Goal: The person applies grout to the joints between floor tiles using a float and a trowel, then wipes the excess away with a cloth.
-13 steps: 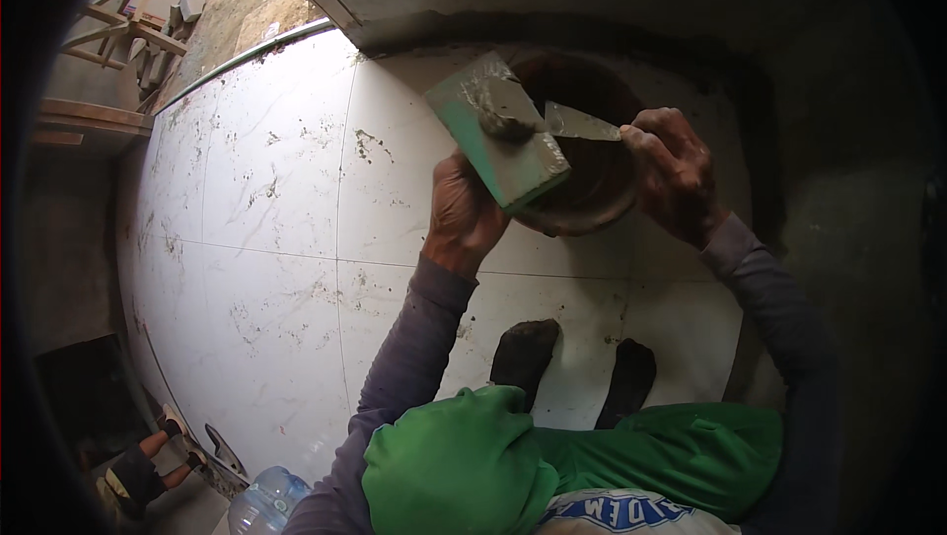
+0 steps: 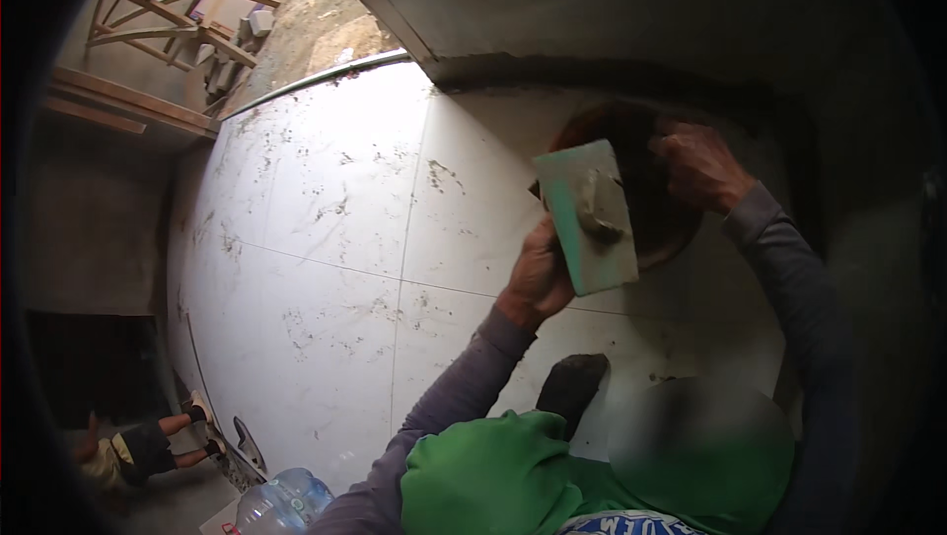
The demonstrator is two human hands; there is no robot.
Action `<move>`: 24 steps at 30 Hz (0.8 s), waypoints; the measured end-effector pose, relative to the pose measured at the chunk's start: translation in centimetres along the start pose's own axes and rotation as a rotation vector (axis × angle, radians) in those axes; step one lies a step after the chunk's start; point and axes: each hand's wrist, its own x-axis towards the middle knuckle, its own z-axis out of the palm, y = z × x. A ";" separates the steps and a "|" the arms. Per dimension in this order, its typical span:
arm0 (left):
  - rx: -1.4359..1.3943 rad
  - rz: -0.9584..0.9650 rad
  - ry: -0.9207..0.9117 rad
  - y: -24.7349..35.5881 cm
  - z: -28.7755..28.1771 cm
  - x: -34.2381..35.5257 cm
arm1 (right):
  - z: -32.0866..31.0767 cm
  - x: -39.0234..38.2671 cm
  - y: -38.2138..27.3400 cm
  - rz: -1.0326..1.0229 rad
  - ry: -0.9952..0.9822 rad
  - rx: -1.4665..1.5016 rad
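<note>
While your left hand [image 2: 538, 274] gripped the green plastering float [image 2: 590, 217] from below, fingers closed on its lower edge, the board stood tilted over the floor with a lump of grey mortar [image 2: 597, 210] resting on its face. The float sat at about two o'clock from the middle of the view, its top end overlapping the dark round pan [image 2: 651, 229] behind it. Your right hand [image 2: 698, 165] lay at the one o'clock side of that pan, just past the float's upper corner, fingers curled down over the rim; I could not tell whether they held anything, since the fingertips were lost in the dark of the pan. Both forearms wore grey-purple sleeves [image 2: 449, 402]. The pan stood on the white tiled floor [image 2: 326, 239], which was smeared with grey marks, and close to the grey rendered wall [image 2: 612, 12] at twelve o'clock. A dark shoe [image 2: 572, 387] rested on the tiles at five o'clock, above the green cloth [image 2: 483, 476] at the lower edge. At seven o'clock a clear water bottle [image 2: 281, 505] lay, and another person's legs [image 2: 148, 446] showed at eight o'clock. Wooden frames [image 2: 168, 12] stood at eleven o'clock.
</note>
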 end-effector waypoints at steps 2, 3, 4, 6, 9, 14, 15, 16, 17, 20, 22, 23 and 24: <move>0.026 0.008 0.098 -1.6 1.0 -0.4 | -0.7 1.8 -0.8 -0.058 0.202 0.019; 0.045 0.032 0.105 -1.9 0.8 -0.9 | -2.5 2.4 -1.9 0.034 0.212 0.010; 0.047 -0.001 0.071 -2.3 0.2 -1.5 | -3.3 2.3 -3.1 0.137 0.216 0.019; 0.044 -0.034 0.022 -3.4 -0.3 -1.9 | -5.2 0.1 -4.8 0.185 0.270 0.047; -0.015 -0.106 0.034 -4.0 -1.0 -3.3 | -3.8 -6.7 -7.2 0.307 0.265 0.179; -0.064 -0.232 -0.230 -6.9 1.1 0.4 | -2.6 -23.2 -14.4 0.493 0.102 0.078; -0.053 -0.268 -0.213 -7.5 1.3 0.9 | -1.0 -26.1 -16.7 0.666 0.001 0.299; -0.066 -0.306 -0.214 -8.9 2.3 2.1 | -1.7 -28.0 -18.9 0.849 -0.106 0.489; -0.091 -0.362 -0.227 -11.1 3.6 3.5 | -2.5 -29.2 -21.1 0.920 -0.125 0.516; -0.101 -0.455 -0.193 -14.4 4.3 5.5 | -1.9 -33.2 -27.0 1.397 -0.201 1.103; -0.080 -0.485 -0.145 -15.8 3.1 7.2 | -4.7 -31.6 -27.8 1.332 -0.322 1.045; -0.053 -0.498 -0.147 -16.7 2.5 8.6 | -5.9 -30.5 -28.0 1.424 -0.290 1.062; -0.063 -0.488 -0.148 -18.5 1.0 10.1 | -7.8 -29.9 -28.3 1.504 -0.256 1.057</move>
